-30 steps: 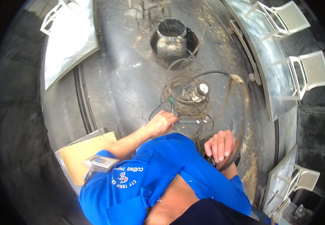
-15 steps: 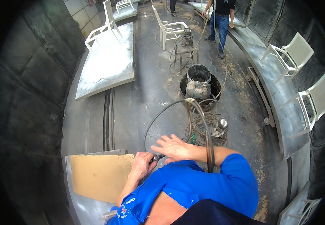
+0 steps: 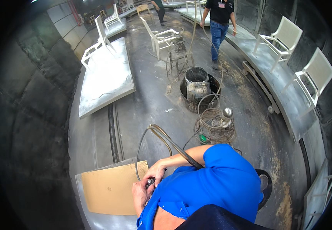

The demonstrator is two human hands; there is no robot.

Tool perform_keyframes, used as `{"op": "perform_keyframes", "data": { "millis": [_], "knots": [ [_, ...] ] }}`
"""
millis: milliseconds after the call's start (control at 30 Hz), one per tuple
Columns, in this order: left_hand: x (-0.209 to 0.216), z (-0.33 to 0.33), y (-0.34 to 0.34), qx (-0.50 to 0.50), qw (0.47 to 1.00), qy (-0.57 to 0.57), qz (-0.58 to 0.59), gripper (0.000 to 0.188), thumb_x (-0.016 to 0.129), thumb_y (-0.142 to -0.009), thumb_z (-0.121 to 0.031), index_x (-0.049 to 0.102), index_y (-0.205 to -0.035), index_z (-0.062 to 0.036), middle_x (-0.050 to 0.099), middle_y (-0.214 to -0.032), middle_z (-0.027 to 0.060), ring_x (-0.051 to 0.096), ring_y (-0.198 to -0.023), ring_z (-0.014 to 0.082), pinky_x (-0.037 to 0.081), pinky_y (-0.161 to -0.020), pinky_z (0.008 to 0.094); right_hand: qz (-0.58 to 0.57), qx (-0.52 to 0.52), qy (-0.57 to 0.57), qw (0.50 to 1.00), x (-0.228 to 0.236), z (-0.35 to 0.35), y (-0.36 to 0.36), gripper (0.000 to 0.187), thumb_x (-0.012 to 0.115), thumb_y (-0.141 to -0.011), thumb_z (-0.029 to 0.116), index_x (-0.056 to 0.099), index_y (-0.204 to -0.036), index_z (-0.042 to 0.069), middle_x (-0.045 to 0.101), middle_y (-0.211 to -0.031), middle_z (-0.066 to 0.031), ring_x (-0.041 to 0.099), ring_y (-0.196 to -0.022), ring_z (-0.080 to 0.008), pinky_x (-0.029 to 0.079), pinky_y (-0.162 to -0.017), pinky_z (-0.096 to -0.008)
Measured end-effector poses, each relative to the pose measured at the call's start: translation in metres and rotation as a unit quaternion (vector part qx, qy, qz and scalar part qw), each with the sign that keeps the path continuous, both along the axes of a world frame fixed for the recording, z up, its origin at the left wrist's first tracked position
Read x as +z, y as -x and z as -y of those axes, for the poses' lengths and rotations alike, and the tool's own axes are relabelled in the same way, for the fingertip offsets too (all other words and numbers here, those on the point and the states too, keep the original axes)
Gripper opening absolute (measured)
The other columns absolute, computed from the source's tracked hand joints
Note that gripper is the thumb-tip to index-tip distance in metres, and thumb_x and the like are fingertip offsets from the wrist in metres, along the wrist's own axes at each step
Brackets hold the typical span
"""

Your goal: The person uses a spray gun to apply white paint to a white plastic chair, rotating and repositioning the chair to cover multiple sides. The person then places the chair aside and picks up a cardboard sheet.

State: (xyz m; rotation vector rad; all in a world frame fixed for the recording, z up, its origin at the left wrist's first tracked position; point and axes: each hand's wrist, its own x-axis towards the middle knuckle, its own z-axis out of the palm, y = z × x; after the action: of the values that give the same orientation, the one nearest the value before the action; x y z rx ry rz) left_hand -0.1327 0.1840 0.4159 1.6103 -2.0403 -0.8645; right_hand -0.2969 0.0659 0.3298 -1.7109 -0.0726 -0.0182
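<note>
Your R hand (image 3: 157, 170), spread a sec ago, is now joining your L hand (image 3: 139, 194) in pinching the dk. metallic fitting (image 3: 150, 181); a rubbery, rounded hose (image 3: 189, 158) is arching nearby.

Underneath, a grey floor (image 3: 150, 103), stained tan toward four o'clock. Directly on it: at twelve, a white chair (image 3: 160, 37), with a stand (image 3: 180, 63) nearer; at two, a tub (image 3: 192, 105); at three, a tangled hose coil (image 3: 216, 134). Along eight, a dark rail (image 3: 113, 134). At ten, a pale platform (image 3: 108, 86) under one chair (image 3: 103, 34); at eleven, farther off, another platform (image 3: 114, 31), likewise under a chair (image 3: 113, 16). Between two and three, a long platform (image 3: 292, 111) under two chairs (image 3: 288, 32). At seven, a low board (image 3: 108, 222) under flat cardboard (image 3: 112, 191).
</note>
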Motion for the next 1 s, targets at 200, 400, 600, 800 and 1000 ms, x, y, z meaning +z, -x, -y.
{"op": "perform_keyframes", "data": {
  "millis": [200, 400, 600, 800, 1000],
  "knots": [
    [0.035, 0.009, -0.004, -0.081, 0.993, 0.086, 0.013, 0.029, 0.081, -0.075, -0.016, 0.075, -0.103, -0.0086, 0.072, -0.081, 0.0138, 0.066, -0.077, 0.0355, 0.048, -0.078, 0.0448, -0.052, 0.017, 0.021, 0.998, 0.082, -0.006, 0.017, 0.060, 0.077, -0.082, 0.010, 0.054, -0.137, 0.012, 0.068, -0.094, -0.0098, 0.069, -0.073, -0.0224, 0.055, -0.053, -0.0366],
    [0.062, 0.033, 0.023, -0.141, 0.988, 0.031, 0.046, 0.030, 0.081, -0.074, -0.012, 0.075, -0.103, -0.0039, 0.074, -0.092, 0.0149, 0.066, -0.093, 0.0362, 0.047, -0.094, 0.0448, -0.123, 0.095, -0.137, 0.978, 0.074, 0.022, 0.036, 0.056, 0.082, -0.086, 0.014, 0.056, -0.136, 0.012, 0.070, -0.118, -0.0068, 0.070, -0.103, -0.0217, 0.062, -0.062, -0.0390],
    [0.023, 0.082, 0.051, -0.074, 0.993, -0.072, 0.060, 0.031, 0.080, -0.076, -0.012, 0.075, -0.105, -0.0014, 0.074, -0.095, 0.0173, 0.069, -0.089, 0.0366, 0.049, -0.096, 0.0462, -0.175, 0.013, -0.151, 0.973, 0.023, 0.052, 0.063, 0.043, 0.077, -0.090, 0.019, 0.060, -0.129, 0.014, 0.072, -0.112, -0.0027, 0.069, -0.094, -0.0176, 0.055, -0.069, -0.0376],
    [-0.056, 0.120, 0.088, 0.016, 0.967, -0.253, -0.009, 0.060, 0.082, -0.082, -0.012, 0.058, -0.137, -0.0021, 0.064, -0.128, 0.0205, 0.061, -0.122, 0.0332, 0.046, -0.107, 0.0445, -0.224, -0.109, -0.137, 0.959, -0.039, 0.082, 0.115, 0.037, 0.071, -0.092, 0.019, 0.059, -0.128, 0.017, 0.068, -0.096, 0.0001, 0.066, -0.085, -0.0141, 0.051, -0.064, -0.0328],
    [-0.128, 0.092, 0.118, 0.171, 0.971, -0.135, -0.099, 0.090, 0.078, -0.091, -0.020, 0.026, -0.163, -0.0095, 0.044, -0.155, 0.0269, 0.040, -0.146, 0.0346, 0.045, -0.111, 0.0470, -0.310, -0.209, -0.141, 0.917, -0.082, 0.104, 0.163, 0.062, 0.067, -0.095, 0.026, 0.045, -0.152, 0.017, 0.067, -0.102, -0.0088, 0.066, -0.079, -0.0182, 0.054, -0.057, -0.0339]
  ]
}}
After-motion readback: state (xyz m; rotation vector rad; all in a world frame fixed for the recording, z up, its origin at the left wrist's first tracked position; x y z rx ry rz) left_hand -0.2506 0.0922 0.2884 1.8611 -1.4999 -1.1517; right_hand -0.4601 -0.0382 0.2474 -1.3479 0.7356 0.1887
